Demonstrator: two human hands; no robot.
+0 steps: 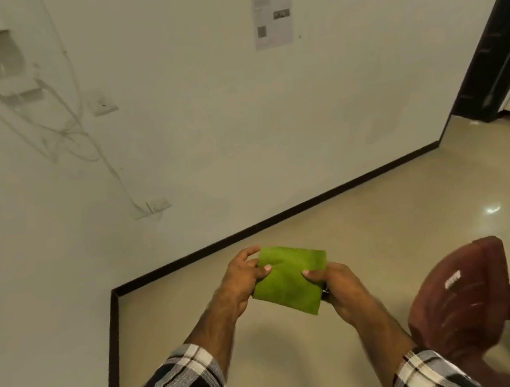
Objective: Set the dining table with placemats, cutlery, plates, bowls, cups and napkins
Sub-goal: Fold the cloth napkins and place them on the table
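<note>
One green napkin (289,278), two hands on it, no tabletop in view.
The left hand (244,279) pinches the napkin's left edge and the right hand (332,285) pinches its right edge, thumbs on top, holding it folded above the floor (342,216). With such a light hold the soft cloth could unfold or slip to the floor. One reddish plastic chair (460,298) is plainly seen near right, perhaps another behind; it could snag a checked sleeve (184,384).

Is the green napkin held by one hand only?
No, the left hand and right hand each pinch an edge of the green napkin.
</note>
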